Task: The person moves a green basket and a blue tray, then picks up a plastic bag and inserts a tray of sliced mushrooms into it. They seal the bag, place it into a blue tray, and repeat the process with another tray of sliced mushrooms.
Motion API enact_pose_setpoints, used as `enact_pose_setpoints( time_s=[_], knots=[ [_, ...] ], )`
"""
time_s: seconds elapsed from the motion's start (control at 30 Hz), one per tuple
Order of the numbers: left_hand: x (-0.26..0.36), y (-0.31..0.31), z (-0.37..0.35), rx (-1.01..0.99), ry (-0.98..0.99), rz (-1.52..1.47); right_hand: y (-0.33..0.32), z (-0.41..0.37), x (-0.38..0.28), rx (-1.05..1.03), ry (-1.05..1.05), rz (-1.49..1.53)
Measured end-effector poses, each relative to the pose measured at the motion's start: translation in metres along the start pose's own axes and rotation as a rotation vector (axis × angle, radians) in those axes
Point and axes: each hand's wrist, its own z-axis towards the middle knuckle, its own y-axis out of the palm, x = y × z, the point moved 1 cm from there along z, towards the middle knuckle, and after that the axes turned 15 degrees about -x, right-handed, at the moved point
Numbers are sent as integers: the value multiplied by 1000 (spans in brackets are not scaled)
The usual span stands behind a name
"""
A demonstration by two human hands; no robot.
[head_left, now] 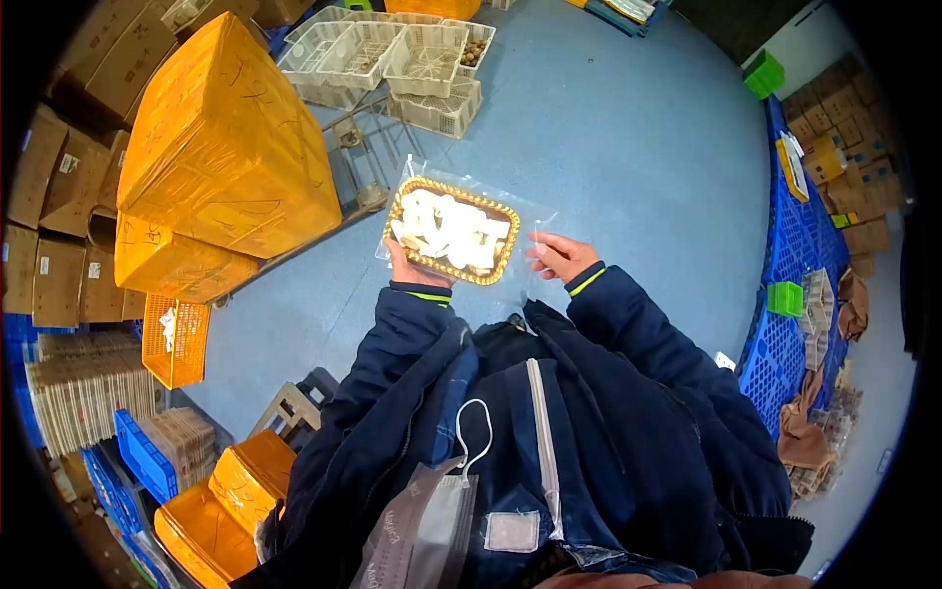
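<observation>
The rectangular tray with a gold, beaded-looking rim (451, 268) is in front of you, above the floor, with bright white pieces (451, 231) spread inside the rim. It sits in a loose, clear plastic bag (534, 214), which reaches past the tray on both its upper-left and right sides. The tray is slightly turned, its right end nearer to you than its left.

Your left hand (422, 267) grips the tray through the bag at the lower-left corner. The thumb lies by the left edge; the other fingers are mostly hidden behind the tray, so their exact bend cannot be told. Your right hand (561, 257) is just beside the tray's right end, apart from the rim, with thumb and forefinger drawn together on the clear film at the bag's right side. The tray thus lies between your two hands, to the left of your right fingertips.

Beyond it is the blue-grey floor (638, 147). Ahead and to your left are white plastic lattice crates (432, 108), and nearer on that side, large boxes wrapped in orange-yellow film (231, 147) rest on a metal-framed cart (348, 147). An orange plastic basket (177, 344) is beside them. On your right are blue plastic lattice panels (785, 245) and a small green basket (785, 298).
</observation>
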Motion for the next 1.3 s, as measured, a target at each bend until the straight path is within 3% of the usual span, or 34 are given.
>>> enact_pose_setpoints(
  time_s=[0.13, 0.27, 0.63, 0.87, 0.97, 1.1, 1.13, 1.17, 1.3],
  knots=[
    [2, -1, -2, 11, -7, -21, -1, 5, -4, -168, 157, -99],
    [2, -2, -4, 11, -7, -13, 2, 14, 11, -123, 22, 11],
    [3, 2, -8, -27, -14, -58, 32, 23, 9, -188, 141, 184],
    [18, -10, -27, -37, -7, -8, 42, 24, 9, -163, 76, -18],
    [22, -27, -41, 66, 85, -17, 42, 31, 20, -200, 79, -63],
    [28, -27, -65, -76, 165, -127, 46, 38, 29, -238, 69, -65],
    [27, -19, -73, 80, 190, 129, 36, 47, 46, -254, 112, -181],
    [27, -21, -76, 0, 228, 33, 41, 43, 35, -251, 43, -173],
    [19, -2, -103, 112, 323, 205, 37, 44, 31, -381, 39, -170]
  ],
)
